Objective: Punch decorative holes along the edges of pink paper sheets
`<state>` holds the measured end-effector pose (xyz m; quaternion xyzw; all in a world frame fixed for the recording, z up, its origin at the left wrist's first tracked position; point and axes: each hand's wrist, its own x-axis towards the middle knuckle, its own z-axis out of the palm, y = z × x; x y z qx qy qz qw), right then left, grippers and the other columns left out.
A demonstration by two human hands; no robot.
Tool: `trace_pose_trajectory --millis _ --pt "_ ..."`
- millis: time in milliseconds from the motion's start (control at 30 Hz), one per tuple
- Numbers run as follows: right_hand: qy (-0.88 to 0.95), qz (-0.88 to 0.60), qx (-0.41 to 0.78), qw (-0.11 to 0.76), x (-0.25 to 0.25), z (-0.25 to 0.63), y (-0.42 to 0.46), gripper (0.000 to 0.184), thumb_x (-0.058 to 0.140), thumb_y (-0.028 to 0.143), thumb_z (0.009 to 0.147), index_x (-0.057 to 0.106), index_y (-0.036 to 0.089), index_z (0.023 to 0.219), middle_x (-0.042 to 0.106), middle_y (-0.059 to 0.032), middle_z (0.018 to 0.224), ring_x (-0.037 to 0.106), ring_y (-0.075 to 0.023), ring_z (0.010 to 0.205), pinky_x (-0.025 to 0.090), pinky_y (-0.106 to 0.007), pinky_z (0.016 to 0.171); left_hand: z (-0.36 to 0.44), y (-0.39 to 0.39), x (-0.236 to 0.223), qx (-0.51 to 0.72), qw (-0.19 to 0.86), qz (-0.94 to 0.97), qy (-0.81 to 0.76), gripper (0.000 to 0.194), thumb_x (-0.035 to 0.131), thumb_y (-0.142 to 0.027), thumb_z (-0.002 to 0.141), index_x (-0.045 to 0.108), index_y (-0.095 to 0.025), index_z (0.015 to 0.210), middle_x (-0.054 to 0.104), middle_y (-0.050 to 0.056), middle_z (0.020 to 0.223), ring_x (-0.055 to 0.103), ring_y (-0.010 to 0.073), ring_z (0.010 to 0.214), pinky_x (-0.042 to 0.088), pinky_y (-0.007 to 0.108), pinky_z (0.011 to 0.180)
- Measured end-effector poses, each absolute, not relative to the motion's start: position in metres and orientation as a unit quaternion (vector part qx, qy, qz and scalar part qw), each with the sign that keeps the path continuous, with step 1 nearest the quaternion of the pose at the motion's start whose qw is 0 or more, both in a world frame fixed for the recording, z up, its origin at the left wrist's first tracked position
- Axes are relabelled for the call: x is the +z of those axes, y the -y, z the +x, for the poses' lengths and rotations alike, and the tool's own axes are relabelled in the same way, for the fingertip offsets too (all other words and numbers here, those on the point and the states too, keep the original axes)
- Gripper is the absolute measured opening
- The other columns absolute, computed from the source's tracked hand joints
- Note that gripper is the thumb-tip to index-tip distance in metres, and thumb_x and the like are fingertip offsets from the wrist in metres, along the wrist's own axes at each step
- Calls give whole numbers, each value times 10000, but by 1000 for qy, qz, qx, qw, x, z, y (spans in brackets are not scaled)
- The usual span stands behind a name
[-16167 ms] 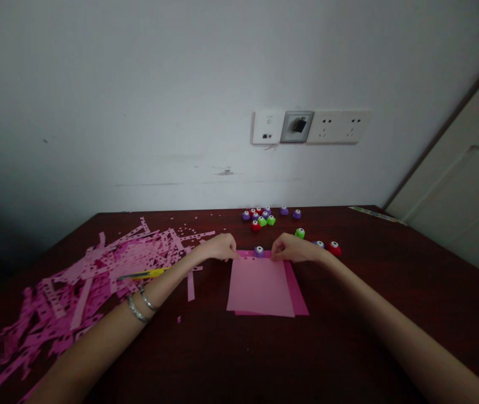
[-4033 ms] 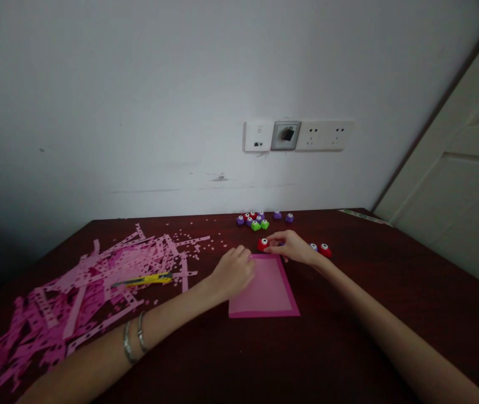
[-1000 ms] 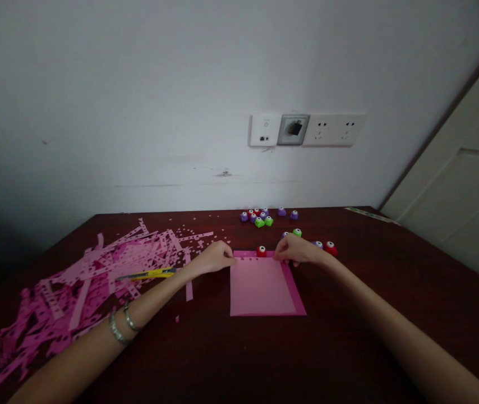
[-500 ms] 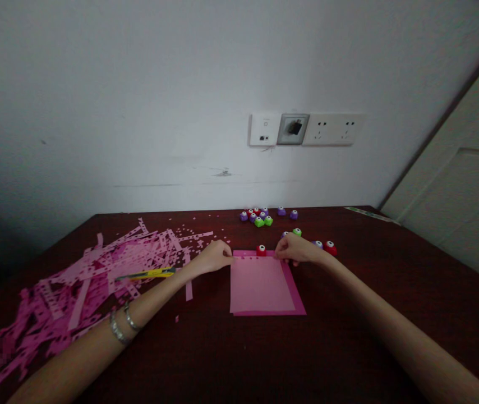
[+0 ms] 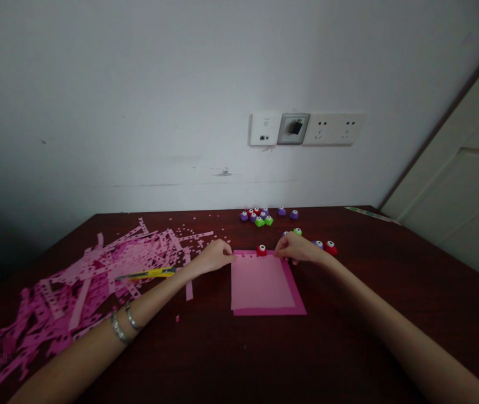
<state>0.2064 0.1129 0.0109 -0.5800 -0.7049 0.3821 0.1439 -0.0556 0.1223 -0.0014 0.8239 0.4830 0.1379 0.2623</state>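
A light pink sheet of paper [image 5: 262,283] lies over a darker pink sheet [image 5: 297,300], which shows along the right, top and bottom edges. My left hand [image 5: 215,256] pinches the light sheet at its upper left corner. At the upper right corner, my right hand [image 5: 293,247] has thumb and finger closed on the same sheet. Small punched marks run along its top edge between the hands. A red craft punch [image 5: 261,250] with a white top sits at that edge, between my two hands.
Left of my left arm spreads a heap of punched pink paper strips [image 5: 130,258], with a yellow utility knife [image 5: 151,273] on it. Several coloured punches [image 5: 259,221] stand near the wall. A red punch [image 5: 330,247] is beside my right wrist. Sockets [image 5: 334,129] are on the wall.
The light sheet has shifted slightly up, away from me, so more of the darker sheet shows along the bottom. Both hands keep their hold at the upper corners.
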Motion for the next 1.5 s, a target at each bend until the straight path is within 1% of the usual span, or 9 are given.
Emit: trace_pose_trajectory --millis 533,800,1000,1167,1267,1400,1500 --pt "700 -584 373 175 6 204 -116 189 557 240 712 663 84 699 543 3 501 448 -56 366 367 -161 332 -56 -124 -2 142 231 829 -489 254 495 -331 730 639 -141 641 614 12 625 522 114 593 331 216 542" --pt "697 -587 366 190 2 204 -117 170 566 235 717 660 94 698 563 -3 508 457 -57 364 369 -157 331 -56 -123 1 145 222 827 -495 244 494 -309 729 644 -137 644 622 19 631 527 115 600 337 216 555" --pt "700 -583 366 191 4 203 -116 172 559 233 727 657 94 703 572 -6 504 465 -62 360 367 -161 333 -56 -123 0 145 218 826 -500 244 489 -315 727 637 -138 649 630 27 657 520 116 595 336 225 557" --pt "699 -587 364 188 4 201 -114 168 557 232 735 649 94 708 570 -5 512 464 -60 367 372 -160 338 -57 -124 -2 149 227 823 -499 242 489 -335 737 602 -145 639 610 22 650 528 126 609 334 226 552" --pt "698 -594 350 195 7 203 -114 198 573 283 739 635 101 692 571 -6 523 468 -62 379 377 -165 347 -58 -125 -2 161 216 814 -515 242 507 -378 737 577 -152 687 605 25 701 525 134 637 334 230 557" --pt "691 -614 325 200 16 209 -115 310 600 419 723 613 116 658 580 -9 533 437 -50 350 343 -170 336 -61 -129 2 194 185 803 -533 312 514 -470 735 558 -162 715 582 17 705 508 137 644 325 237 557" --pt "683 -592 375 203 20 209 -116 395 585 504 719 594 122 618 586 -17 542 425 -41 362 325 -164 342 -57 -135 12 207 195 811 -511 329 504 -472 748 561 -157 670 567 10 651 493 123 612 320 241 557"
